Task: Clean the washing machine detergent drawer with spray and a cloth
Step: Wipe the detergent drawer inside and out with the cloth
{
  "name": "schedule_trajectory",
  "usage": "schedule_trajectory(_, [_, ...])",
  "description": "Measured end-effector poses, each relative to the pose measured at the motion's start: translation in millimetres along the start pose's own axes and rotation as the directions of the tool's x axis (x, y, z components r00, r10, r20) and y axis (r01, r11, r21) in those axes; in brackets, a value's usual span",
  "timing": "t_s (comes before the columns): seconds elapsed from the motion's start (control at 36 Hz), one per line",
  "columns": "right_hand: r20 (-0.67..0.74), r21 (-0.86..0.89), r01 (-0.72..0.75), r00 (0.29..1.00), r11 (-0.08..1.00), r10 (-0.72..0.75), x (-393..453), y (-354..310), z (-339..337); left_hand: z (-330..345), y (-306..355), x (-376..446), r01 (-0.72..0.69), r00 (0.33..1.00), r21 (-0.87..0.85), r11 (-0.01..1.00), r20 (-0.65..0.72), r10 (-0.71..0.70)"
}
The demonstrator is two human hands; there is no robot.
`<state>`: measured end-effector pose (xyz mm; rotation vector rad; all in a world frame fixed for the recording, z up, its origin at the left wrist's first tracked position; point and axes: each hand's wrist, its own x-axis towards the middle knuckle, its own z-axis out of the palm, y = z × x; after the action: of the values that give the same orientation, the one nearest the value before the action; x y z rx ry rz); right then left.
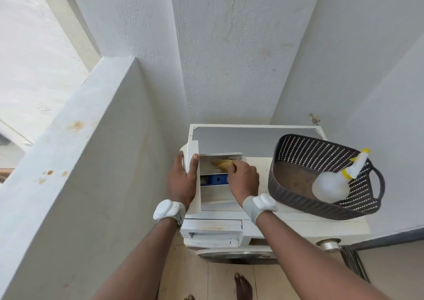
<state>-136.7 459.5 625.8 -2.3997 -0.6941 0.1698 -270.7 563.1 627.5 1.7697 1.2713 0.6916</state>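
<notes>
The white detergent drawer (213, 202) lies on top of the washing machine (286, 217), turned sideways with its front panel at the left. A blue insert (216, 179) shows in its middle compartment. My left hand (183, 178) grips the drawer's front panel, fingers and thumb wrapped round its edge. My right hand (243, 179) pinches a yellow cloth (223, 163) and presses it into the far compartment. The spray bottle (332, 185), translucent with a yellow and white trigger head, lies in the dark basket at the right.
A dark perforated basket (298, 155) with a handle stands on the machine's right half. White walls enclose the machine on the left, behind and on the right. The open drawer slot (213, 233) faces me. My bare feet (243, 286) stand on the tiled floor below.
</notes>
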Motion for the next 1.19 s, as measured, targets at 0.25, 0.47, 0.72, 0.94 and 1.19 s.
schedule_trajectory(0.25, [0.174, 0.713, -0.4, 0.896, 0.576, 0.408, -9, -63, 16, 1, -1, 3, 0.013, 1.0, -0.008, 1.0, -0.002, -0.013])
schedule_trajectory(0.47, [-0.011, 0.502, -0.12, 0.989, 0.856, 0.145, 7, -34, 2, 1, -1, 11, 0.045, 0.999, -0.019, 0.999, 0.03, -0.045])
schedule_trajectory(0.72, [0.275, 0.51, -0.151, 0.961, 0.847, 0.006, 44, -49, -9, -2, 5, 24, 0.104, 0.991, 0.022, 0.994, 0.082, -0.106])
schedule_trajectory(0.94, [0.444, 0.073, 0.444, 0.787, 0.893, -0.428, 68, -68, 3, -2, 16, 43, 0.156, 0.979, 0.117, 0.981, 0.115, -0.169])
schedule_trajectory(1.19, [0.06, 0.03, 0.413, 0.908, 0.91, -0.414, 63, -55, 12, -4, 10, 45, 0.196, 0.974, 0.114, 0.974, 0.087, -0.207])
